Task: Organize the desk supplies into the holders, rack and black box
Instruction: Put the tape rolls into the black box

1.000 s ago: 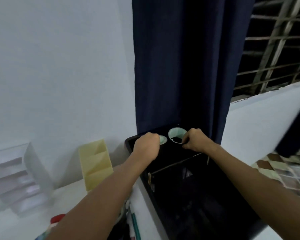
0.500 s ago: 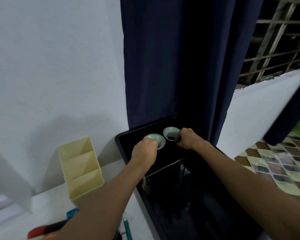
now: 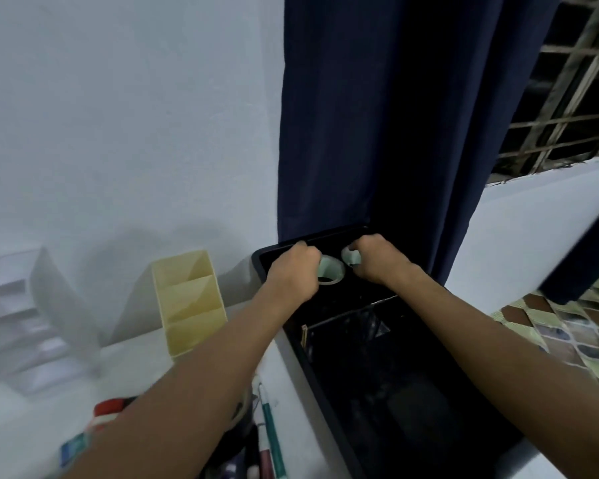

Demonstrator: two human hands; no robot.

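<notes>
Far left against the white wall (image 3: pixel 118 115): a clear tiered rack (image 3: pixel 32 312), blurred, standing on the white desk (image 3: pixel 135 368). Just right of it, a pale yellow holder (image 3: pixel 189 302) with 3 stepped compartments, upright on the desk. Low at the front edge, a loose cluster of supplies: a red-capped item (image 3: pixel 108 409), something blue (image 3: pixel 72 451), and a teal pen (image 3: pixel 272 433) lying beside other pens, partly hidden under the left forearm. Further right, the black box (image 3: pixel 325 385) at the desk's right end, its far rim under a dark blue curtain (image 3: pixel 377 115). Inside the box's far end, left hand (image 3: pixel 293 271) curled round the side of 1 pale green tape roll (image 3: pixel 331 271), which rests tilted with its opening facing up. Beside it, right hand (image 3: pixel 377 262) clenched on a 2nd pale green roll (image 3: pixel 351 257), mostly covered by the fingers. Nearer in the box, a thin divider (image 3: pixel 346 314). Far right, a barred window (image 3: pixel 567 98) and patterned floor tiles (image 3: pixel 567 333).
</notes>
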